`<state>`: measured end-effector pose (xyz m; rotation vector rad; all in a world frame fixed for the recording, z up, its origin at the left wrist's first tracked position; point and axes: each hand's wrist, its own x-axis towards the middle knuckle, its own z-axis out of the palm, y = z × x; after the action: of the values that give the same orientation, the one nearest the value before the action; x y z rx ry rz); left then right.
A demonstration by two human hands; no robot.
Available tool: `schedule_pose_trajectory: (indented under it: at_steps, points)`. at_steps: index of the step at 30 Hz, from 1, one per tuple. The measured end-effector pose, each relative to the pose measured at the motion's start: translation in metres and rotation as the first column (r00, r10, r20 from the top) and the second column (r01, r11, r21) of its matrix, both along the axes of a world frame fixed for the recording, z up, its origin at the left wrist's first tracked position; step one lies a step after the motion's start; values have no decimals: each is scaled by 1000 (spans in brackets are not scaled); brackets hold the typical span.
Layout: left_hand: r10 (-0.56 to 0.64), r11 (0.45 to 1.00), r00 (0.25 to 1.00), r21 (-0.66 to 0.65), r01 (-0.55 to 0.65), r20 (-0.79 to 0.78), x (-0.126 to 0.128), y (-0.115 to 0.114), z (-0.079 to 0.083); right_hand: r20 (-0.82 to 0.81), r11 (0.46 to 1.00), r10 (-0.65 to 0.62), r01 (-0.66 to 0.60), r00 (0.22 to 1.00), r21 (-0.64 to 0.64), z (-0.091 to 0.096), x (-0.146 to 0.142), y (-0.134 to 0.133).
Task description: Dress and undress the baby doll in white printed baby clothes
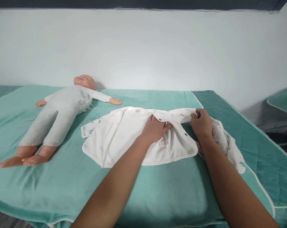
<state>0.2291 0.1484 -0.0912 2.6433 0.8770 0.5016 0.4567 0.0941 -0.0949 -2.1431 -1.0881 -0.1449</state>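
A white baby shirt (131, 136) lies spread open with its plain inside up; a small printed label shows at its neck and metal snaps along one edge. Flat on the shirt rests my left hand (156, 128), thumb apart, some fingertips at the fold of the front edge. My right hand (202, 123) pinches the end of the shirt's patterned sleeve (178, 115), stretched out to the right. Beneath and beyond my right wrist is more white printed cloth (228, 145); whether it is a separate garment I cannot tell.
A baby doll (65, 107) with a pale cloth body lies on its back at the left, one arm reaching toward the shirt. Green plush blanket (157, 193) covers the bed, over a darker green sheet (259, 158). A white wall (143, 47) stands behind.
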Motion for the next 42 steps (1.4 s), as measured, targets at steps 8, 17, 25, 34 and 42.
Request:
schedule_pose_trajectory:
  at_steps: [8,17,25,34,42]
  points:
    - [252,964,950,-139,-229,184,-6,-2,5,216,957,110,-163,970,242,6,-11,-7]
    - [242,970,917,-76,-230,317,-1,5,-4,-262,855,509,-518,820,39,21,-48,-18]
    - [252,968,922,-57,-246,293,0,6,-4,-592,857,461,-505,661,104,27,-53,-19]
    - [269,963,951,-52,-264,152,2,2,-1,-334,950,225,-282,916,-135,28,-47,-13]
    - [306,952,947,-26,-305,95,0,1,-3,-81,940,274,-285,958,-188,14,-40,-13]
